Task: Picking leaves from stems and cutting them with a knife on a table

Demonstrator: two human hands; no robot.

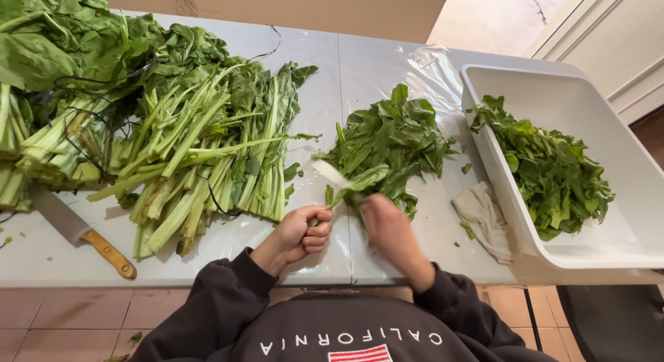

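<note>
My left hand (303, 230) is closed around the lower end of a leafy green stalk (349, 184) just above the table's front edge. My right hand (384, 222) is blurred with motion and pinches the same stalk close to its leaf. Right behind both hands lies a loose pile of picked green leaves (391, 141). To the left sits a large heap of long pale green stalks with leaves (200, 147).
A white tub (526, 203) at the right holds more picked leaves (553, 172). A crumpled grey cloth (483, 217) lies beside it. A wood-handled knife (79, 230) rests at the front left. More bundled greens (41, 71) fill the far left.
</note>
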